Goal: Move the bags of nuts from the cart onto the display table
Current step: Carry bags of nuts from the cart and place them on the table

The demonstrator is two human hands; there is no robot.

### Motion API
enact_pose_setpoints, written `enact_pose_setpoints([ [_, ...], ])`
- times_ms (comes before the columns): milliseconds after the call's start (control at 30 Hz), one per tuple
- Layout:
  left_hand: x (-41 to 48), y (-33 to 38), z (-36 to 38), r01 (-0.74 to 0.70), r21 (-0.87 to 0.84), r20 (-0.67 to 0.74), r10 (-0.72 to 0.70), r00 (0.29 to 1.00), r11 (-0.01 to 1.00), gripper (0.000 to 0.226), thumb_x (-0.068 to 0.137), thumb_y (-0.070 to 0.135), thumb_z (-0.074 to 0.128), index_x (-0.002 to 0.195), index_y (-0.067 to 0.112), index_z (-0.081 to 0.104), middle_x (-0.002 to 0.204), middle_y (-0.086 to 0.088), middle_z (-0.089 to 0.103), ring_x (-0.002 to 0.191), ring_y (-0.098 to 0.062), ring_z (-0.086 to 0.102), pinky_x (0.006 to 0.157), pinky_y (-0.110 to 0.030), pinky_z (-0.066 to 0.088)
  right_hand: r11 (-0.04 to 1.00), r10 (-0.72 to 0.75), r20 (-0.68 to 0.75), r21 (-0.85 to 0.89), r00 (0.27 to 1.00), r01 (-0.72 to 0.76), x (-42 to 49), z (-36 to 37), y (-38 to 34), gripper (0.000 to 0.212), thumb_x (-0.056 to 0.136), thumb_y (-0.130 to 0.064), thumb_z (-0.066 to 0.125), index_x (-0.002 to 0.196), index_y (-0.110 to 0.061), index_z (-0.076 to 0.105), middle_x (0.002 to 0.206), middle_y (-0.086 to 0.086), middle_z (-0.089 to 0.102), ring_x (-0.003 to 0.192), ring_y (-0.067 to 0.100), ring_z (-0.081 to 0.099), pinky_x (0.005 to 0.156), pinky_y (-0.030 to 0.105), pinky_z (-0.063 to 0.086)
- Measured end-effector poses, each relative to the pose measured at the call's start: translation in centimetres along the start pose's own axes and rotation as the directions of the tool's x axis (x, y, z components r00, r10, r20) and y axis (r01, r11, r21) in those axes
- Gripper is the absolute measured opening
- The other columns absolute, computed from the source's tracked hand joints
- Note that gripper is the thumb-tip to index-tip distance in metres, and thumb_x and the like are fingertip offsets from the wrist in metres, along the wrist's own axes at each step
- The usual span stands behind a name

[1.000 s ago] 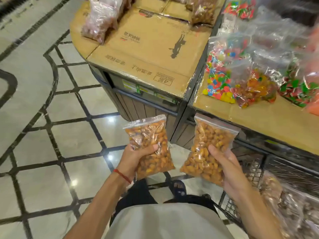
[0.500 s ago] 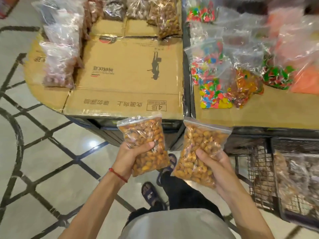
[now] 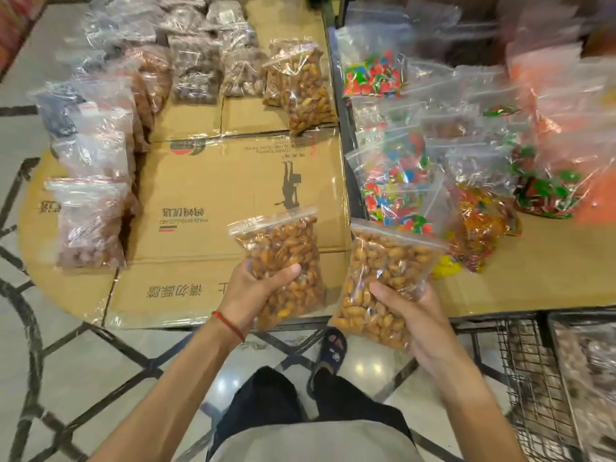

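Left hand [image 3: 253, 295]: thumb and fingers curled round a bag of orange-brown nuts [image 3: 283, 248], held upright above the near part of the cardboard-covered display table [image 3: 206, 195] | Right hand [image 3: 416, 315]: grips a second nut bag [image 3: 383, 268] likewise, over the table's near edge | Wire cart [image 3: 526, 378]: lower right, beside the table | Candy bags [image 3: 393, 201]: on the table, right

Bright, even overhead light leaves only soft shadows. Round white reflections sit on the glossy pale stone floor [image 3: 363, 365], and glare streaks the clear plastic bags of coloured sweets [image 3: 393, 201]. The clear zip bags of golden-brown nuts [image 3: 280, 248] at centre are sharp; the black wire cart [image 3: 530, 378] and top-right corner are smeared. Dark floor lines bow at the left edge.
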State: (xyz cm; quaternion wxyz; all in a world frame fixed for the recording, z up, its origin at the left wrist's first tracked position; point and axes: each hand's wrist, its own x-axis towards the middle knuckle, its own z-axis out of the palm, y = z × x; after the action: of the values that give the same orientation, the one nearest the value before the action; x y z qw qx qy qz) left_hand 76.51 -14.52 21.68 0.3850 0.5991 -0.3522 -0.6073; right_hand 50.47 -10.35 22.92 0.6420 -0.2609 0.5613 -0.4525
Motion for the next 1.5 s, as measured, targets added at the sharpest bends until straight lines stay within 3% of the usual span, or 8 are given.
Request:
enact_pose_setpoints([
  [367,11.1,5.4,-1.2,-0.016,0.055,0.112,0.01,0.994,0.998,0.031,0.086,0.013,0.082,0.115,0.012,0.073,0.103,-0.001,0.081,0.097,-0.016,0.077,0.082,-0.029,0.062,0.98,-0.196,-0.15,-0.07,0.969,0.187,5.4,5.6,-3.7,0.03,0.08,-0.026,0.085,0.11,-0.03,0.082,0.12,0.008,0.08,0.117,0.027,0.075,0.112,0.058,0.051],
  [567,19.5,9.5,-0.1,-0.153,0.158,0.136,0.132,0.982,0.975,0.056,0.08,0.011,0.088,0.129,0.008,0.063,0.115,-0.006,0.077,0.101,-0.015,0.076,0.086,-0.03,0.062,0.973,-0.205,-0.279,-0.163,0.938,0.164,7.9,7.5,-5.5,0.071,0.068,-0.055,0.096,0.126,-0.023,0.073,0.119,-0.003,0.08,0.115,0.02,0.075,0.11,0.054,0.052],
  [667,23.2,11.9,0.9,-0.182,0.181,0.155,0.155,0.976,0.967,0.057,0.082,0.015,0.087,0.132,0.015,0.06,0.114,0.004,0.074,0.099,-0.008,0.073,0.085,-0.025,0.059,0.979,-0.199,-0.33,-0.116,0.923,0.169,8.9,7.7,-6.4,0.058,0.075,-0.034,0.095,0.125,-0.02,0.071,0.114,-0.001,0.082,0.109,0.021,0.078,0.105,0.053,0.057],
  [767,26.1,14.1,2.2,-0.141,0.187,0.16,0.111,0.981,0.972,0.059,0.084,0.018,0.085,0.135,0.016,0.055,0.117,-0.001,0.072,0.1,-0.017,0.072,0.087,-0.038,0.061,0.982,-0.191,-0.348,-0.063,0.918,0.181,9.3,7.8,-6.9,0.046,0.077,-0.024,0.092,0.119,-0.023,0.074,0.115,0.003,0.082,0.11,0.026,0.078,0.104,0.056,0.057],
  [933,29.5,15.8,3.7,-0.114,0.212,0.158,0.082,0.984,0.971,0.049,0.092,0.012,0.077,0.135,0.014,0.055,0.103,0.007,0.066,0.086,-0.004,0.063,0.054,-0.011,0.052,0.981,-0.19,-0.334,-0.018,0.923,0.196,9.8,7.5,-7.1,0.043,0.087,-0.011,0.083,0.127,-0.013,0.07,0.118,0.011,0.08,0.111,0.031,0.077,0.104,0.059,0.056],
  [1100,30.9,14.5,4.4,-0.208,0.292,0.052,0.202,0.978,0.934,0.057,0.087,0.024,0.082,0.138,0.02,0.057,0.123,0.002,0.069,0.114,-0.02,0.065,0.103,-0.042,0.054,0.983,-0.182,-0.345,-0.047,0.921,0.176,10.4,6.6,-6.8,0.044,0.084,-0.012,0.086,0.126,-0.014,0.071,0.116,0.009,0.081,0.109,0.031,0.078,0.103,0.058,0.057],
  [1300,30.6,14.0,5.2,-0.274,0.282,-0.017,0.291,0.957,0.919,0.066,0.088,0.031,0.08,0.147,0.019,0.05,0.136,-0.001,0.066,0.124,-0.019,0.063,0.109,-0.043,0.051,0.991,-0.131,-0.345,-0.006,0.929,0.137,11.0,5.4,-6.7,0.048,0.082,-0.016,0.088,0.127,-0.014,0.07,0.116,0.01,0.081,0.108,0.034,0.078,0.103,0.06,0.057],
  [1500,30.6,14.2,6.0,-0.252,0.416,-0.185,0.353,0.917,0.874,0.063,0.079,0.025,0.088,0.13,0.013,0.053,0.13,-0.01,0.051,0.112,-0.019,0.055,0.104,-0.024,0.043,0.992,-0.111,-0.314,0.024,0.943,0.125,11.3,4.5,-6.8,0.051,0.085,-0.013,0.085,0.131,-0.008,0.066,0.116,0.015,0.08,0.106,0.037,0.078,0.095,0.057,0.061],
])
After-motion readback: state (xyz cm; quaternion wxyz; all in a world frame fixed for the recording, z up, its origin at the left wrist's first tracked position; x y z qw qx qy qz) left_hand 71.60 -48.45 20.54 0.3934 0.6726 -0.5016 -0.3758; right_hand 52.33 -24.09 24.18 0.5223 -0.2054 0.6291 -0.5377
